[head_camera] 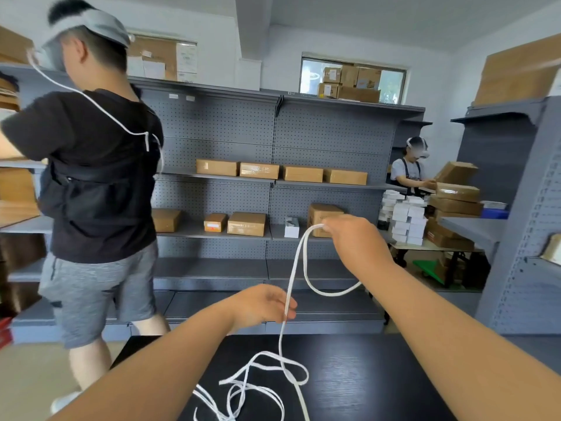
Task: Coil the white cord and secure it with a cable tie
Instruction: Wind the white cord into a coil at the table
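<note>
Above black table (pixel 379 375): right hand (pixel 352 238) grip pinches white cord (pixel 291 281) high, left hand (pixel 261 305) grip holds lower.

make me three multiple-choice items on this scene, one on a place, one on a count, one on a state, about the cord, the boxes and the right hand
1. Where does the slack of the thin white cord lie?
A. on the floor
B. on the black wood-grain table
C. on a chair

2. How many flat brown cardboard boxes sit in a row on the middle grey metal shelf?
A. two
B. six
C. four

3. What is the right hand doing?
A. gripping the top of a raised cord loop
B. lying flat on the table
C. hanging free of the cord

Key: 1 B, loose loops lie tangled on the dark top; 2 C, four boxes stand side by side there; 3 A, its fingers curl round the cord where the loop bends.
</note>
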Demonstrator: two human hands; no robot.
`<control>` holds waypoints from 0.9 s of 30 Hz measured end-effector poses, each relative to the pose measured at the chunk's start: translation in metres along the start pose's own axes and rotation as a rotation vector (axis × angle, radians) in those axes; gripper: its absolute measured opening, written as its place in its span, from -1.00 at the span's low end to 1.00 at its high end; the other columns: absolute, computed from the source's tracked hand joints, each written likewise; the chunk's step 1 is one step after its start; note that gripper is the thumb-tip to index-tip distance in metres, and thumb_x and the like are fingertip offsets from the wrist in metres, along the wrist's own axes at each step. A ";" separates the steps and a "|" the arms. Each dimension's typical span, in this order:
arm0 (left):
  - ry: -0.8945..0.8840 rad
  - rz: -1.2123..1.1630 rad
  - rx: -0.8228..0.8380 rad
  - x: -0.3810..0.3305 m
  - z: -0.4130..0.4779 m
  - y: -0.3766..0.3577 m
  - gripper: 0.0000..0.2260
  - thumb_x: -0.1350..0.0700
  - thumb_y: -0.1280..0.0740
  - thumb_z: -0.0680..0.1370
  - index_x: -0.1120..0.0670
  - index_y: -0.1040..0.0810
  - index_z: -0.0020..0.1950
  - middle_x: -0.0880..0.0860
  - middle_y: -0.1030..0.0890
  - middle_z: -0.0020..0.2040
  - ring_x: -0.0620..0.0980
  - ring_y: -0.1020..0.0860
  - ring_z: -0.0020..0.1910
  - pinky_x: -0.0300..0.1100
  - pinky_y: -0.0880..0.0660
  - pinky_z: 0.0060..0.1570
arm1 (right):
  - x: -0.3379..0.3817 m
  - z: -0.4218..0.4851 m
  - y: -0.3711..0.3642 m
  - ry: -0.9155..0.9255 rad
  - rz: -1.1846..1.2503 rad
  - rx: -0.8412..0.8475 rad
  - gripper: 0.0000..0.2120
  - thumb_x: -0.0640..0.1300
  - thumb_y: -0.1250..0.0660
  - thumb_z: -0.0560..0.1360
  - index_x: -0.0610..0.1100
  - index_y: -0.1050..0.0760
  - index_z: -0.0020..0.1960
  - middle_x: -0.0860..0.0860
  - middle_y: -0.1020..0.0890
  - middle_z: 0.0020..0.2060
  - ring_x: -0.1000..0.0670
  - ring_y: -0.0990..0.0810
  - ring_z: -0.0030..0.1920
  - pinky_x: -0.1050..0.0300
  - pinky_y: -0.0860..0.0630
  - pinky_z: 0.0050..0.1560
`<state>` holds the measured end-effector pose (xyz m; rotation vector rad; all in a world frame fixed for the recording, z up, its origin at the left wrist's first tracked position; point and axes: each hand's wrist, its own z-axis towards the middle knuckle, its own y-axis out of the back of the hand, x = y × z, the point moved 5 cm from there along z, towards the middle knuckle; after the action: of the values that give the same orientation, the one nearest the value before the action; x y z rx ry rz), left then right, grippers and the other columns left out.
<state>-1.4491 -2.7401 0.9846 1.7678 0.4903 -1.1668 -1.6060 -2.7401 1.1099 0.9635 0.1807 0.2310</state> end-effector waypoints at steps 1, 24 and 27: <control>0.010 0.043 0.002 0.004 0.004 -0.001 -0.87 0.17 -0.35 0.43 0.01 -0.58 -0.06 -0.01 -0.66 -0.08 -0.04 -0.60 0.07 -0.17 -0.43 0.23 | -0.003 0.001 0.002 -0.005 0.002 -0.014 -0.82 -0.27 -0.15 0.53 -0.15 -0.50 0.02 -0.10 -0.54 -0.16 -0.13 -0.54 -0.12 0.02 -0.46 -0.16; -0.333 0.820 -1.039 -0.119 -0.051 0.136 -0.92 0.30 -0.20 0.55 0.14 -0.37 -0.10 0.10 -0.45 -0.20 0.11 -0.44 -0.26 -0.03 -0.39 -0.25 | 0.007 0.005 -0.016 0.057 0.037 0.047 -0.84 -0.26 -0.15 0.55 -0.09 -0.48 -0.03 0.01 -0.34 -0.33 -0.06 -0.39 -0.21 0.10 -0.28 -0.33; -0.342 0.512 -1.202 -0.108 -0.061 0.162 -0.94 0.16 -0.22 0.59 0.12 -0.39 -0.07 0.10 -0.46 -0.17 0.08 -0.44 -0.26 -0.04 -0.34 -0.24 | 0.012 0.005 -0.017 0.056 0.044 0.037 -0.88 -0.25 -0.15 0.55 -0.12 -0.46 -0.03 -0.06 -0.43 -0.24 -0.09 -0.44 -0.20 0.06 -0.37 -0.27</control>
<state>-1.3513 -2.7504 1.1638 0.5681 0.3634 -0.5438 -1.5911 -2.7503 1.0985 0.9992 0.2161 0.2968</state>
